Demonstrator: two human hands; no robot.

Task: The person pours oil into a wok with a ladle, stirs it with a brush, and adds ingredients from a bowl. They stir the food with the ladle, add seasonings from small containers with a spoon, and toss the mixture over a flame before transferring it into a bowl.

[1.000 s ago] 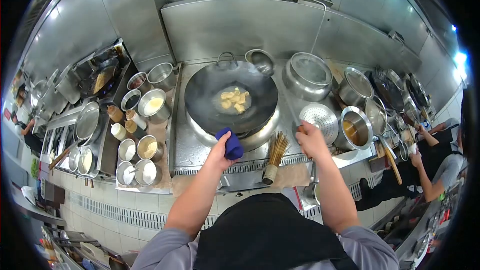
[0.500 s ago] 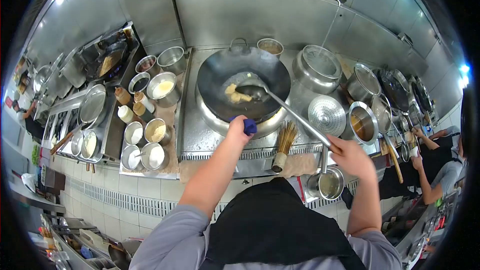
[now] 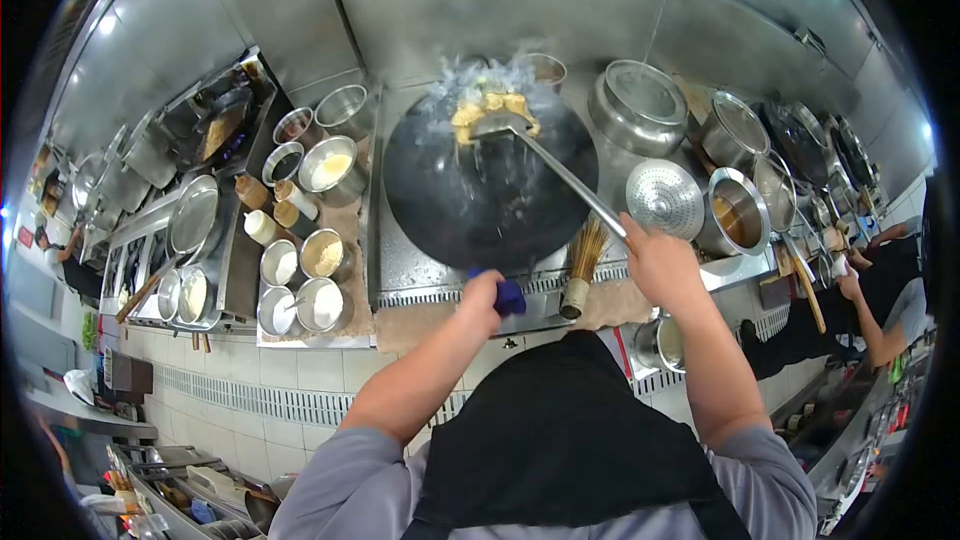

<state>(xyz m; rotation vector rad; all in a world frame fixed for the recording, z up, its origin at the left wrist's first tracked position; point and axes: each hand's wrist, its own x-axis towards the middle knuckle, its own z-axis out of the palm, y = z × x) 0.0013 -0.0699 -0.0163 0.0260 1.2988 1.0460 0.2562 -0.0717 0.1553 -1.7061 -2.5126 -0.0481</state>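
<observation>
At the near edge of the black wok, my left hand is closed on a dark blue cloth. My right hand grips the handle of a long metal ladle. The ladle's bowl lies against yellow pieces of food high on the wok's far side, with steam or smoke around them. The wok is tilted, its near side raised. A bamboo brush lies between my hands, right of the wok.
Left of the wok stand metal bowls and squeeze bottles. On the right are a lidded pot, a perforated strainer and a pot of brown liquid. Other people stand at the far right.
The wok has tilted and come nearer, and the food has moved to its far side. My right hand and the ladle have moved up and forward; my left hand is slightly lower. Smoke or steam has appeared.
</observation>
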